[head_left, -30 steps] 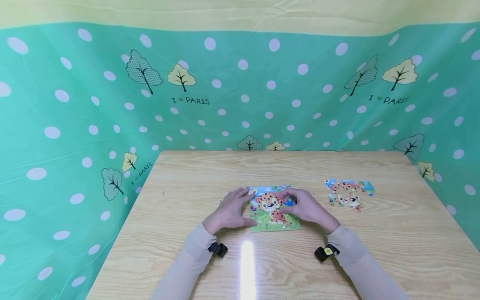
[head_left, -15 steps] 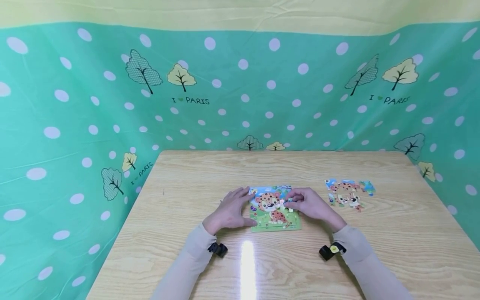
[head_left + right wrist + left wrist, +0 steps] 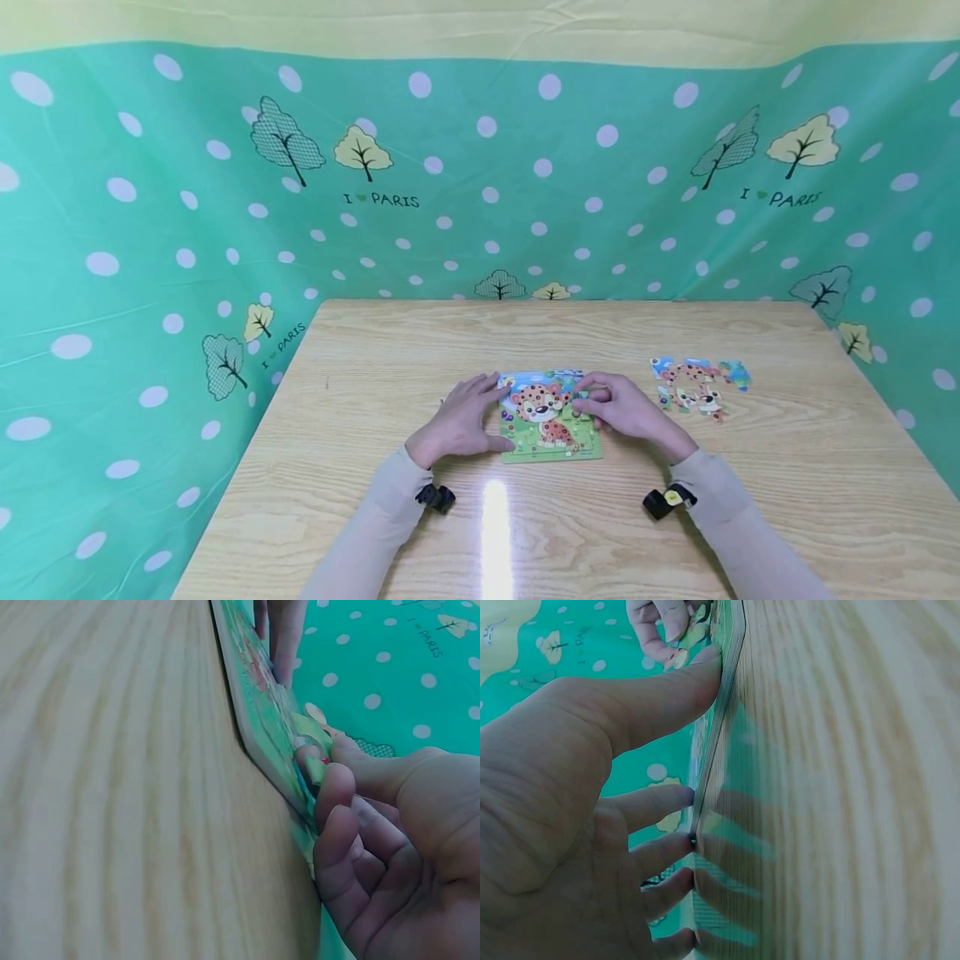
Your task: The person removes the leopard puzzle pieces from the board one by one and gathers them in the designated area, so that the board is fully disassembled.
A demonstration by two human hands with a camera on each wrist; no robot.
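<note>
Fingers (image 3: 337, 791) of the right hand (image 3: 626, 412) are curled and pinched on a small puzzle piece (image 3: 315, 769) at the 3 o'clock edge of the puzzle board (image 3: 547, 417); whether the piece is seated or lifted cannot be told. Compared with a second ago, this hand has been drawn from over the picture's middle toward that edge, and the blue patch once seen by its fingertips is no longer visible, so a piece is judged to be worked at the border. The left hand (image 3: 457, 425) has not been moved: its fingers (image 3: 660, 806) are spread straight and pressed against the board's 9 o'clock edge, with the thumb (image 3: 667, 686) laid along the near corner, so the board is steadied. The board is a thin, flat, square slab with rounded corners, printed with a spotted cartoon leopard on green grass, and it lies at the centre of the worktop (image 3: 375, 350), a pale wood-grain surface with a glossy glare. Toward 2 o'clock, well apart, loose pieces (image 3: 693, 387) are gathered in a cluster. Green polka-dot cloth (image 3: 150, 208) with printed trees is hung around.
</note>
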